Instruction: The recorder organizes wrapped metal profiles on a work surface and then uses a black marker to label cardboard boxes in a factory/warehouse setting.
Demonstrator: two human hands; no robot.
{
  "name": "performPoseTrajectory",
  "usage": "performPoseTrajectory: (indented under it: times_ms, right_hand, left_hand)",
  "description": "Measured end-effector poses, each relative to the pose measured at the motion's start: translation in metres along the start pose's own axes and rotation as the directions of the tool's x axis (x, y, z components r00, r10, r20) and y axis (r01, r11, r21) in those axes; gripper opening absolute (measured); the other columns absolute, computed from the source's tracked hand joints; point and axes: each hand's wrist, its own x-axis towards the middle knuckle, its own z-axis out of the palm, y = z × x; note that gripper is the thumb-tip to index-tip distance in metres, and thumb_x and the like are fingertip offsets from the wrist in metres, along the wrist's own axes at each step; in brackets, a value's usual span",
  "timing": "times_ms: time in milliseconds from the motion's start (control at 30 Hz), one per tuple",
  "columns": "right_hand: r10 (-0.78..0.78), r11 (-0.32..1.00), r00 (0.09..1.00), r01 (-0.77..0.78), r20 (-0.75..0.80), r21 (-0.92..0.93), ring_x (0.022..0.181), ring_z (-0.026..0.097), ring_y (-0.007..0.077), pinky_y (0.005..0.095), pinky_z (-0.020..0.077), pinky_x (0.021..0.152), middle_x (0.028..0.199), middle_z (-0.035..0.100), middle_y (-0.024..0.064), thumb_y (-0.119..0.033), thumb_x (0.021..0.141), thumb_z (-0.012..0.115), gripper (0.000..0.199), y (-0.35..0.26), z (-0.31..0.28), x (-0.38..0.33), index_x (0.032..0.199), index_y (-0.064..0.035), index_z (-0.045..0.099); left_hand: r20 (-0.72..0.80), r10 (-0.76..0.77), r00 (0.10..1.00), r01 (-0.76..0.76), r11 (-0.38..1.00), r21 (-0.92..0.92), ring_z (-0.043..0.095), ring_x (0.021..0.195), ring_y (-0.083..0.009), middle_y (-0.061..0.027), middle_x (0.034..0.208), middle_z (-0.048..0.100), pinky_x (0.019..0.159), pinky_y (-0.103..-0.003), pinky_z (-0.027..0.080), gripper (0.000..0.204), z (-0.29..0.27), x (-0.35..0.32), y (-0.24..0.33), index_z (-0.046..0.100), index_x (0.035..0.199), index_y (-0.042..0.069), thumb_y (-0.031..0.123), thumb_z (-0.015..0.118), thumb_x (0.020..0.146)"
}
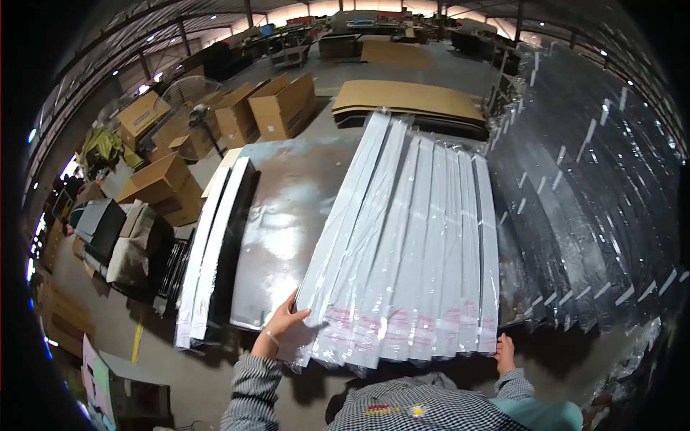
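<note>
on a table (287, 208), left fingers (300, 314) clasp, right fingers (507, 345) (grip unclear) touch wrapped panels (411, 251).

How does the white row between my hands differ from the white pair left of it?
The row has many pieces; the pair has two. The row is plastic-wrapped and crinkled; the pair looks smooth. Your left hand touches the row; neither hand touches the pair. Both are long and white-topped.

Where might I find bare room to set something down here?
The glossy grey-brown flat surface is bare between the two long white strips and the plastic-wrapped white panels. Rightward, overlapping dark plastic-wrapped panels crowd the space.
</note>
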Motion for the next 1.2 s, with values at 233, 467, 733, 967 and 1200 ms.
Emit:
performPoseTrajectory:
  times_ms: [233,467,733,967,1200]
  right_hand:
    - [-0.087,0.892,0.987,0.136,0.133,-0.43,0.079,0.061,0.0193,0.0355,0.05,0.062,0.093,0.065,0.0088,-0.046,0.094,0.062,0.049,-0.086,0.067,0.113,0.117,-0.0029,0.064]
    - [-0.148,0.952,0.946,0.216,0.289,-0.218,0.119,0.056,0.0296,0.041,0.0466,0.101,0.132,0.057,0.0136,-0.017,0.088,0.071,0.065,-0.127,0.212,0.172,0.144,-0.0026,0.04]
    - [-0.221,0.891,0.806,0.395,0.549,-0.223,0.109,0.06,0.0225,0.0336,0.0491,0.095,0.121,0.063,0.0105,0.005,0.074,0.073,0.067,-0.123,0.39,0.165,0.135,0.0005,0.048]
    - [-0.227,0.852,0.59,0.506,0.775,-0.136,0.108,0.062,0.0216,0.0333,0.0514,0.091,0.124,0.063,0.0119,0.004,0.071,0.076,0.078,-0.1,0.53,0.141,0.142,-0.0001,0.044]
    - [-0.314,0.71,0.521,0.683,0.794,-0.168,0.103,0.065,0.0178,0.035,0.0536,0.089,0.113,0.068,0.0081,-0.001,0.086,0.067,0.045,-0.091,0.5,0.149,0.129,-0.002,0.054]
  left_hand:
    - [-0.434,-0.072,0.898,0.209,0.938,0.277,0.067,0.104,-0.0257,-0.0166,0.115,0.07,0.092,-0.034,0.053,0.078,-0.026,0.072,-0.173,0.056,0.131,-0.004,0.017,0.089,0.064]
    - [-0.67,-0.093,0.736,0.49,0.757,0.433,0.066,0.107,-0.0345,-0.0186,0.111,0.069,0.092,-0.043,0.05,0.078,-0.02,0.022,-0.136,0.063,0.123,0.002,0.055,0.081,0.069]
    - [-0.881,-0.093,0.465,0.686,0.667,0.291,0.065,0.107,-0.0362,-0.0169,0.116,0.068,0.089,-0.043,0.049,0.08,-0.145,0.016,-0.157,0.064,0.121,0.006,0.063,0.077,0.068]
    - [-0.933,-0.114,0.341,0.748,0.634,0.196,0.054,0.123,-0.0392,-0.0226,0.134,0.056,0.098,-0.051,0.044,0.088,-0.222,-0.026,-0.199,0.058,0.13,0.004,0.063,0.076,0.067]
    - [-0.861,0.171,0.48,0.394,0.834,0.385,0.021,0.147,-0.0439,-0.0277,0.156,0.029,0.115,-0.064,0.016,0.084,-0.097,0.074,-0.164,0.048,0.144,0.006,0.053,0.072,0.079]
